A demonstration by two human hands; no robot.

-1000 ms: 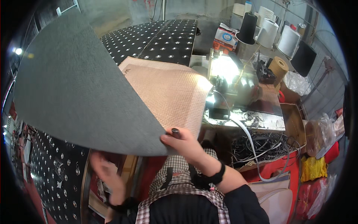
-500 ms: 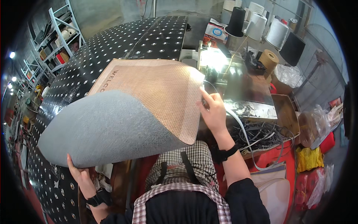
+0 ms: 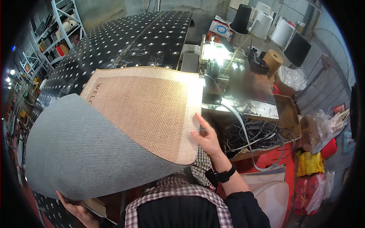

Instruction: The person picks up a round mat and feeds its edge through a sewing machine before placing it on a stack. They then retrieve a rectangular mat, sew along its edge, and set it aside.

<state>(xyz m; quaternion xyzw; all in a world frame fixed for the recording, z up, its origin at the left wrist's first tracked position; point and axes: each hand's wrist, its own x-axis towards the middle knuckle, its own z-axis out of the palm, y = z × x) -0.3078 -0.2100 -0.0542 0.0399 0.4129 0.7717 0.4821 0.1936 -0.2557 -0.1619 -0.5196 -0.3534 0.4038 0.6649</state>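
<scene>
1. Black table [image 3: 125,41] studded with ball rollers, runs from the far end toward the person; sewing machine [image 3: 216,57] with a bright lamp at its right edge.
2. Doormat [image 3: 125,125], big, woven tan face up over the table, left part curled over so the grey backing shows; near edge hangs toward the person's chest.
3. Right hand [image 3: 207,138]: forearm up from the lower edge, black watch on the wrist, fingers stretched out, thumb side on the doormat's right edge near the lower corner. Grip loose, pinching the edge.
4. Left hand [image 3: 78,209]: low at the bottom left, palm up under the curled grey part, fingers hooked on its lower rim. Grip grasping the doormat from beneath.
5. Tangle of dark cords [image 3: 251,133] in a tray, right of the right hand.
</scene>
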